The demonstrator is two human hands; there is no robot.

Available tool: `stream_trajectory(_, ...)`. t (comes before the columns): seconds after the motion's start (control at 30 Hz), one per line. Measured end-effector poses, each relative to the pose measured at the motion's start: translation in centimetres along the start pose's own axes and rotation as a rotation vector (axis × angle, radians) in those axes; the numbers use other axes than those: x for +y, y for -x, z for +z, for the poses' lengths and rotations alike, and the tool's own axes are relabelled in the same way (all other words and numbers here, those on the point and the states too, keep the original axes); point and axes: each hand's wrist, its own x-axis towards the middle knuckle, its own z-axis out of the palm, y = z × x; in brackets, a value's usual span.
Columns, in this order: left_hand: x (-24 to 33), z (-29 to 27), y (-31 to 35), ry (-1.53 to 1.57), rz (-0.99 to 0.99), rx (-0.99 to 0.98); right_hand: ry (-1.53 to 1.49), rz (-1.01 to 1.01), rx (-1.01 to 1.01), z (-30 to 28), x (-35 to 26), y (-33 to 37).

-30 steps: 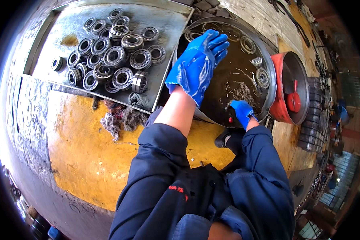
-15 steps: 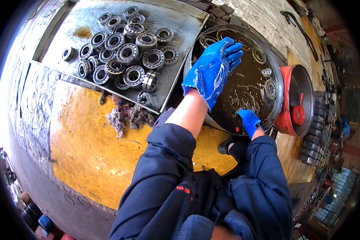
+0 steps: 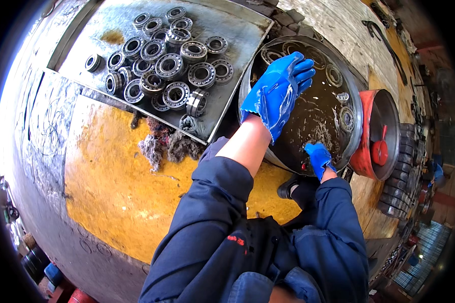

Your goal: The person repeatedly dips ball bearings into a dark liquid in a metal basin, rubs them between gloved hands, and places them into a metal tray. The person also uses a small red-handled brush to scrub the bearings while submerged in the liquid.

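Observation:
My left hand, in a wet blue rubber glove, hangs over the round metal tub, its fingers stretched out and side by side. Its palm side is hidden. At the tub's near edge, my right hand wears a blue glove too, and its fingers are curled down by the murky brown liquid. A small red piece shows beside those fingers; what they grip is hidden. Several bearings lie in the liquid, among them a ring-shaped bearing along the right wall and another bearing farther back.
Left of the tub, a shallow metal tray carries many steel roller bearings and a grey rag. Dirty rags lie on the yellow floor. A red drum with a red scoop stands right of the tub.
The whole view has shifted, so the scene sits slightly lower and farther right. Both hands keep nearly the same places over the tub; the right fingers look slightly turned.

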Motion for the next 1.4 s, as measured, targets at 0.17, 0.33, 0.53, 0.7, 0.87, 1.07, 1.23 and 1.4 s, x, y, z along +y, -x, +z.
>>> stream_trajectory(0.17, 0.0, 0.1, -0.3, 0.026, -0.028, 0.032, 1.013, -0.462, -0.192, -0.6, -3.2, -0.9)
stream_trajectory(0.33, -0.7, -1.2, -1.1, 0.048, 0.01, 0.018, 0.591, -0.381, -0.028, -0.8, -3.0, -0.3)
stream_trajectory(0.53, -0.9, 0.3, -2.0, 0.029, -0.035, 0.05, 0.177, -0.263, 0.053, 1.2, 3.7, -1.9)
stream_trajectory(0.7, -1.1, 0.0, -2.2, 0.077, -0.005, 0.068, 0.959, -0.513, -0.183, -0.5, -3.3, -0.9)
stream_trajectory(0.87, -0.5, 0.2, -1.8, 0.104, -0.014, 0.114, 0.454, -0.302, -0.12, -1.6, -2.2, -0.3)
stream_trajectory(1.07, -0.1, 1.1, -1.5, -0.108, -0.017, 0.132, 0.406, -0.076, -0.125, -0.7, -2.5, -0.1)
stream_trajectory(1.23, 0.0, 0.2, -2.9, -0.025, -0.03, 0.124, 0.909, -0.563, -0.146, -0.2, -4.2, -0.4)
stream_trajectory(1.4, -0.5, -0.8, -2.8, 0.05, -0.036, 0.059, -0.08, -0.176, -0.115, -1.4, 0.1, 0.5)
